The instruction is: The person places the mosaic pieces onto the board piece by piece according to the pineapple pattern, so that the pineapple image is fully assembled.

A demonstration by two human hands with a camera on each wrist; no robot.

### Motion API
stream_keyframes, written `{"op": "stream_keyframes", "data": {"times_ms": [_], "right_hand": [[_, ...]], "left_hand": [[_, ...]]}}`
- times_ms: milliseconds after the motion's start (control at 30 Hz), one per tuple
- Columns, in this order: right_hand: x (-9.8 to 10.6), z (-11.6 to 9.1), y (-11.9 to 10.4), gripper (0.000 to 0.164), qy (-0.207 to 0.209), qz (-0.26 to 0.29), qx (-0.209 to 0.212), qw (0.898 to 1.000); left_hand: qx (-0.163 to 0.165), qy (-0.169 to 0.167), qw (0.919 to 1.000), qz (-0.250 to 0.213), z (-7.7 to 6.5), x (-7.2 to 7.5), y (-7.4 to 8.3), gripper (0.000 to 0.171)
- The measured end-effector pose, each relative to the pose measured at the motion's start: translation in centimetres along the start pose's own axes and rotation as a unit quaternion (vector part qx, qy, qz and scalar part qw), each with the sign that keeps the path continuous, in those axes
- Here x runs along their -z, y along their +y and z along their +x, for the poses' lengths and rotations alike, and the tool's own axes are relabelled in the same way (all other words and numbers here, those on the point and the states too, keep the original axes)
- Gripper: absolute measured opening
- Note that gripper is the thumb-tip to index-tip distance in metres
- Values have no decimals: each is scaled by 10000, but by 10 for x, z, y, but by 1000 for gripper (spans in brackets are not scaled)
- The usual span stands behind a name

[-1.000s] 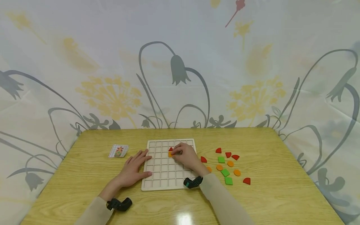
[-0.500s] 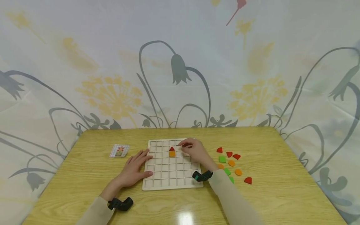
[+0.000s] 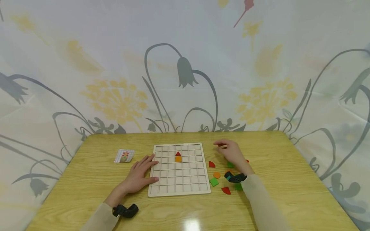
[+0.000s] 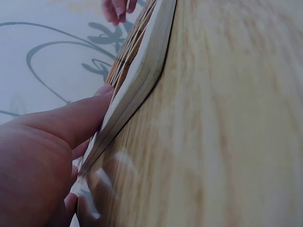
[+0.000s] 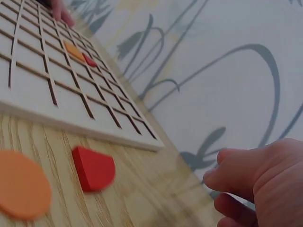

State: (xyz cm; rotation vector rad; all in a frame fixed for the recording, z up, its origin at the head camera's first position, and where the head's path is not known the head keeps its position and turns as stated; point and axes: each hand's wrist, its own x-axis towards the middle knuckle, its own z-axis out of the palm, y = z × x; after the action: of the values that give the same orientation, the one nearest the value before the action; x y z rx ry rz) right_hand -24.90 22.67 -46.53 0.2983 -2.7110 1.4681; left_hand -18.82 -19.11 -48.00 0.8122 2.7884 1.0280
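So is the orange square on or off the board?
On: the orange square lies in a cell of the board, beside the red triangle.

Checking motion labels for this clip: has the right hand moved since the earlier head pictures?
Yes, to the right: the right hand was over the board and is now beyond its right edge.

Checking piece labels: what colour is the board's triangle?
The triangle is red; head view shows it best.

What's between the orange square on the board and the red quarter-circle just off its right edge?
The head view shows only unfilled grid cells, the board's right rim and a narrow strip of bare table between them.
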Motion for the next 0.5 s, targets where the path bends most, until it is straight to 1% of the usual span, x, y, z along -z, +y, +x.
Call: {"op": "stream_keyframes", "data": {"times_ms": [133,267,400,500], "right_hand": [[22,-8,15,26,-131,-10,-283,9995],[34,-13,25,28,-343,98,-507,9981],[39,-14,34,30,-620,-47,-470,9970],[42,-12,35,31,-871,-270,-312,9953]], "left_hand": [[-22,14,10000,67,1,1,-1,65],[-15,25,10000,94,1,2,-1,63],[6,4,10000,95,1,2,-1,63],[23,-16,10000,77,0,1,-1,63]]}}
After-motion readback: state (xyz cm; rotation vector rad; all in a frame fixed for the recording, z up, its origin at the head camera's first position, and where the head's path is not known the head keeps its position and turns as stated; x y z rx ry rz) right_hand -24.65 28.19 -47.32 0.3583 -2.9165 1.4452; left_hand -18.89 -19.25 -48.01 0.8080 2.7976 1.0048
